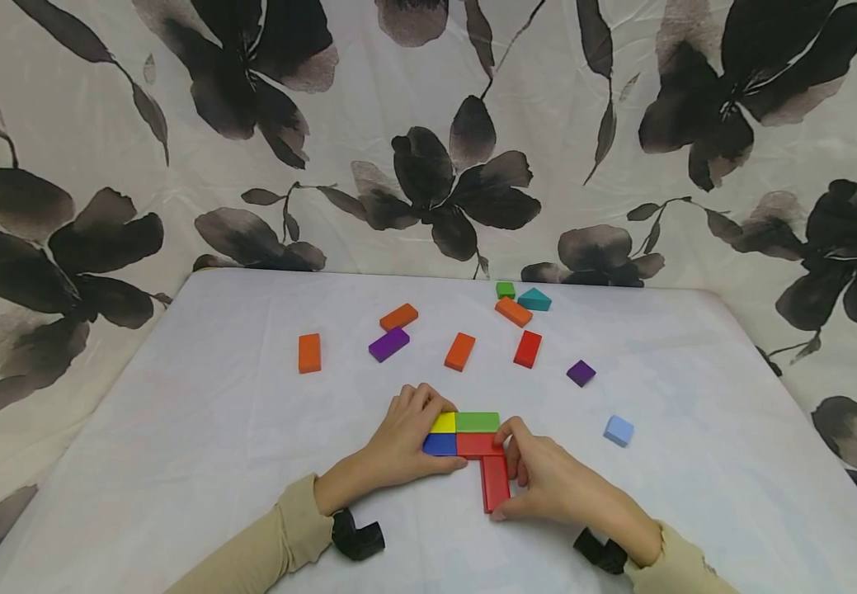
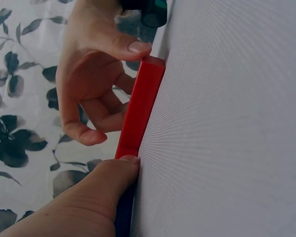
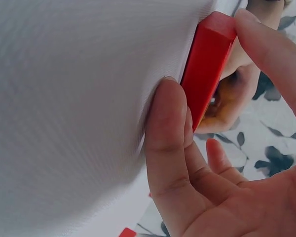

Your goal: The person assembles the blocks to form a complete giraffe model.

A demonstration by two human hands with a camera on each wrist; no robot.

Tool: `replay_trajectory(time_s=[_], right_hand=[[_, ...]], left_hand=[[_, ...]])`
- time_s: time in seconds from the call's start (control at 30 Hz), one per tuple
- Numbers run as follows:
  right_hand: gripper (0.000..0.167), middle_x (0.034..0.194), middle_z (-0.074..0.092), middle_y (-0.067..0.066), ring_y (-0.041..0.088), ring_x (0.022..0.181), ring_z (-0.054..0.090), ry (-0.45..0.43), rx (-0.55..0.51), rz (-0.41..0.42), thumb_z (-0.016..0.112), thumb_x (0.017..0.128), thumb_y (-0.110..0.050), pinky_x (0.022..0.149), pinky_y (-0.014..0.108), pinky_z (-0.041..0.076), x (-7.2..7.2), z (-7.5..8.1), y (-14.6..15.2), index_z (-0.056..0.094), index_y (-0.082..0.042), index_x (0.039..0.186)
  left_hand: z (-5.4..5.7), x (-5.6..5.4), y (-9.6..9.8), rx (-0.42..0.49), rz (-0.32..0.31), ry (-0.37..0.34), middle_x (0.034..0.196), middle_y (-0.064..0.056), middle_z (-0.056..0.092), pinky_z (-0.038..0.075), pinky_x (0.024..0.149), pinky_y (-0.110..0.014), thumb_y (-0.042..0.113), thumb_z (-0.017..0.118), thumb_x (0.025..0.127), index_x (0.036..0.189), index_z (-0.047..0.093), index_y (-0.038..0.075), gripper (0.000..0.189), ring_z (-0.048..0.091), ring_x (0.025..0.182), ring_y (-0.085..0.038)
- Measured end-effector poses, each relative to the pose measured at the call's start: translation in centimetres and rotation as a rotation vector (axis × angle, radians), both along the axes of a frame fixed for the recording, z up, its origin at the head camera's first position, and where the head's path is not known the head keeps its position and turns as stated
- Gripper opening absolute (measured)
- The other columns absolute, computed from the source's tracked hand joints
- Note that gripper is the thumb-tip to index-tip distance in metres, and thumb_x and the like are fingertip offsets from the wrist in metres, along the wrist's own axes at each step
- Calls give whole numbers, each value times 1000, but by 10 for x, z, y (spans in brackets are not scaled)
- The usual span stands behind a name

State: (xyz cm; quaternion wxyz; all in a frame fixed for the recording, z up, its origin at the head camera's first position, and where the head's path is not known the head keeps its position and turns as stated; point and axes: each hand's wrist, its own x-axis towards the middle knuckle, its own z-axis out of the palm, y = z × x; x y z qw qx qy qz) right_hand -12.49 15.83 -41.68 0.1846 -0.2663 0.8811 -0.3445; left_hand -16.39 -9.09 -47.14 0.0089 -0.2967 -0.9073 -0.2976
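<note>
In the head view, yellow [image 1: 444, 423], green [image 1: 477, 422] and blue [image 1: 440, 445] blocks and a red block [image 1: 476, 445] lie flat against one another in two rows. A second red block [image 1: 496, 485] runs from the lower row toward the near edge. My left hand [image 1: 407, 437] holds the group's left end, fingers at the far side, thumb along the near side. My right hand [image 1: 550, 480] holds the second red block, thumb at its near end and a fingertip by its far end. Its red side [image 3: 207, 64] shows close up in the right wrist view.
Beyond the hands lie loose blocks: several orange ones [image 1: 309, 353], purple ones [image 1: 388, 345], a red one [image 1: 528, 349], a small green one [image 1: 506, 289] and a teal triangle [image 1: 534, 299]. A light blue block [image 1: 619, 431] sits to the right on the white table [image 1: 176, 462].
</note>
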Motion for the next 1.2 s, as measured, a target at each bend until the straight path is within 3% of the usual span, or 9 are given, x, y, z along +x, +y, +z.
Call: replay_trajectory(time_s=[0.6, 0.7, 0.8, 0.87, 0.97, 1.2], right_hand=[[76, 88, 56, -3, 13, 72, 54, -32, 30, -13, 90, 72, -32, 63, 25, 47, -2, 2, 1, 42, -7, 126], [87, 102, 54, -1, 14, 83, 54, -24, 65, -40, 91, 69, -37, 67, 26, 49, -2, 4, 1, 41, -8, 134], [101, 124, 47, 2, 17, 104, 51, 11, 105, -57, 93, 64, -43, 81, 33, 53, -4, 6, 0, 39, -10, 142], [108, 138, 39, 4, 21, 120, 46, 39, 127, -45, 93, 61, -46, 94, 40, 50, -6, 7, -1, 37, -11, 147], [114, 149, 32, 7, 26, 133, 36, 50, 145, -22, 94, 60, -46, 102, 49, 43, -8, 9, -2, 34, -9, 150], [113, 150, 32, 8, 27, 133, 36, 43, 182, -16, 94, 61, -45, 102, 49, 44, -11, 9, -7, 36, -6, 150]], left_hand=[[-1, 0, 0, 0, 2, 11, 111, 2, 46, 32, 83, -35, 50, 79, 78, 121, 56, 17, 59, 36, 101, -16], [-1, 0, 0, 0, 0, 15, 110, 2, 46, 32, 82, -35, 50, 79, 78, 121, 56, 17, 58, 36, 101, -16], [-1, -1, 0, -3, -4, 20, 110, 2, 46, 32, 82, -35, 51, 78, 79, 120, 57, 17, 58, 35, 101, -16], [-2, -1, 0, -6, -5, 24, 110, 2, 46, 31, 81, -35, 51, 78, 79, 120, 57, 17, 58, 35, 101, -16], [-2, -1, 0, -6, -7, 30, 109, 2, 46, 31, 81, -35, 51, 77, 79, 120, 57, 17, 58, 35, 100, -16], [-2, -1, 0, 0, -8, 30, 109, 2, 46, 31, 80, -34, 51, 78, 79, 120, 57, 16, 58, 35, 99, -15]])
